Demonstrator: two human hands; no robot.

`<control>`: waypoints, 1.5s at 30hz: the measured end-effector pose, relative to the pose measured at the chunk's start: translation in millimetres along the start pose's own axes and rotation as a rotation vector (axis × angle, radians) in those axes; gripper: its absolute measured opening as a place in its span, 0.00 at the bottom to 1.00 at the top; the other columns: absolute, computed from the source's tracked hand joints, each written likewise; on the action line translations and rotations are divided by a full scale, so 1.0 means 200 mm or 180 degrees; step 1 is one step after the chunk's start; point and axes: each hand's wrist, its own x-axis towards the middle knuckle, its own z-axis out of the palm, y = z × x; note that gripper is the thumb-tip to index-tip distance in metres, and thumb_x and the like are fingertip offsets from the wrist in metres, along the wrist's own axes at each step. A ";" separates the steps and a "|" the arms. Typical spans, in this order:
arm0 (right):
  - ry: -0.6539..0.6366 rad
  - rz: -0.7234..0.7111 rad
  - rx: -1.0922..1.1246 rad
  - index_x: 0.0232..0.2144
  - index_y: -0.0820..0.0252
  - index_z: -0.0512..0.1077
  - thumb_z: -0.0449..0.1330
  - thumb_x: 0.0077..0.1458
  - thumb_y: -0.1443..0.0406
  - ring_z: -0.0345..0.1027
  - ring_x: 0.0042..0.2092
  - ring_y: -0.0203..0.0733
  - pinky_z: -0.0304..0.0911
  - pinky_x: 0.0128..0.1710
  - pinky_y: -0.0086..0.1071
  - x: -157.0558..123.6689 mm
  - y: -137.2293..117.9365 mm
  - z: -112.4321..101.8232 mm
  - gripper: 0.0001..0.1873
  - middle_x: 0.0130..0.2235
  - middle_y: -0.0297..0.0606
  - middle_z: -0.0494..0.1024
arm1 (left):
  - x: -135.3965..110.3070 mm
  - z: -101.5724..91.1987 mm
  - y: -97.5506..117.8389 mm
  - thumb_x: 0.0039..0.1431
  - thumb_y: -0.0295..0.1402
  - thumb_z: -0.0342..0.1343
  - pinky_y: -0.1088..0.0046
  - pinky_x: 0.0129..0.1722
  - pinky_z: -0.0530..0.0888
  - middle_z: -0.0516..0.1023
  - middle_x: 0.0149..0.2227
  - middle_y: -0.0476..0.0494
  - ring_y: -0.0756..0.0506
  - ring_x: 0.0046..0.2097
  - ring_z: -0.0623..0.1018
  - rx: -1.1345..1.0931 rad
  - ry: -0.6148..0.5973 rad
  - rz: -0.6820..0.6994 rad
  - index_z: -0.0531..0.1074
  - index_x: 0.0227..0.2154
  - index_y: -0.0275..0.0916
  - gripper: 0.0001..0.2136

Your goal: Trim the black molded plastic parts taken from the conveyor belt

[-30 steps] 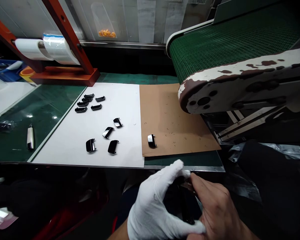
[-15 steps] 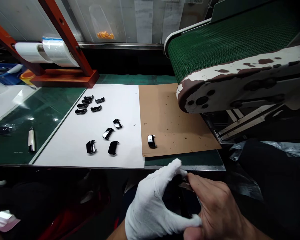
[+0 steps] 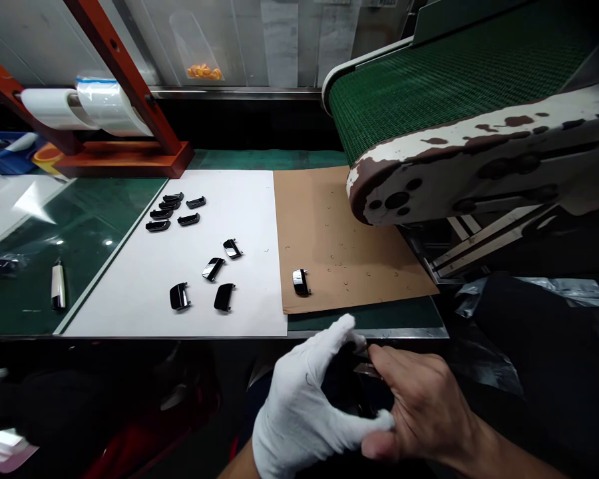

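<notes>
My left hand [image 3: 304, 406], in a white glove, curves its thumb and fingers around a black plastic part [image 3: 352, 382], whose outline is hard to make out against the dark background. My bare right hand [image 3: 424, 399] is closed on a thin metal blade [image 3: 367, 368] that glints between the hands; its fingers cover most of it. Both hands meet in front of the table edge. Beyond them, one glossy black part [image 3: 301, 283] lies on the brown cardboard [image 3: 319, 226], among small dark curled shavings.
Several similar black parts [image 3: 213, 269] lie on the white sheet [image 3: 249, 219]. A white-handled cutter [image 3: 58, 286] rests on the green tabletop to the left. Behind it stands an orange stand [image 3: 124, 159] with film rolls [image 3: 110, 106]. A green conveyor [image 3: 429, 86] overhangs the cardboard's right side.
The view has shifted slightly. Both hands keep their hold, with the right hand and blade a little further left in the picture. The parts on the table have not moved.
</notes>
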 end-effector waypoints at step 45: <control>0.0176 0.0399 0.1777 0.40 0.48 0.73 0.60 0.59 0.64 0.76 0.26 0.37 0.68 0.26 0.27 -0.06 -0.04 -0.11 0.06 0.27 0.28 0.82 | 0.00 0.03 -0.07 0.32 0.44 0.75 0.64 0.52 0.75 0.78 0.46 0.41 0.38 0.48 0.79 -0.1748 -0.0629 -0.0404 0.61 0.60 0.41 0.49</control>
